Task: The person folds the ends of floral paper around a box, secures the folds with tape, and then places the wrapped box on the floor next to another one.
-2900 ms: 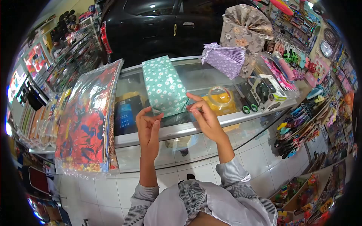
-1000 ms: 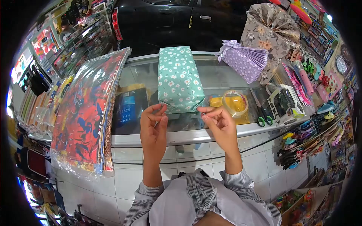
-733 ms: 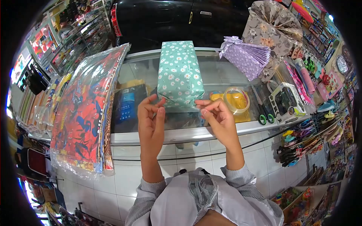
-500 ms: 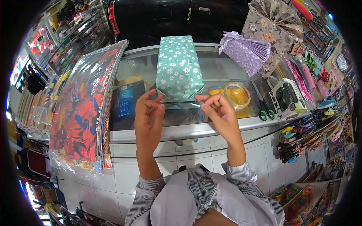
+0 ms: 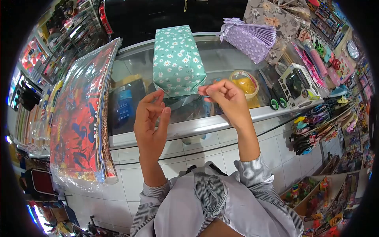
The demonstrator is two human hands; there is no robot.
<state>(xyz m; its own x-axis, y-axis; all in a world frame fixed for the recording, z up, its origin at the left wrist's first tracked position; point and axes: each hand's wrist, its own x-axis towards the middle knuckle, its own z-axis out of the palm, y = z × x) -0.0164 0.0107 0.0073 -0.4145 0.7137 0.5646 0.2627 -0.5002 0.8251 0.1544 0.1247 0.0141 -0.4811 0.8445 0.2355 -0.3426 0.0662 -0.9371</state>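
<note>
A box wrapped in green daisy-print paper (image 5: 177, 59) lies on the glass counter, its near end facing me. At that end's left corner, the index fingertip of my left hand (image 5: 152, 122) touches or nearly touches the paper. The thumb stands apart from the curled fingers, and nothing shows between them. My right hand (image 5: 229, 100) is at the right corner, with thumb and fingers closed together against the paper edge. Whatever they pinch is too small to make out. A roll of clear tape (image 5: 254, 87) lies just beyond my right hand, with scissors (image 5: 274, 94) to its right.
Plastic-sleeved sheets (image 5: 79, 122) are stacked on the counter's left. A purple pleated gift wrap (image 5: 252, 41) and a grey floral one (image 5: 272, 17) stand at the back right. A boxed item (image 5: 298, 85) sits by the scissors. The metal counter edge (image 5: 181, 128) runs before me.
The view has shifted, so the counter and box appear higher and farther left. My right thumb and fingers have come together at the box's corner. My left hand stays by the left corner.
</note>
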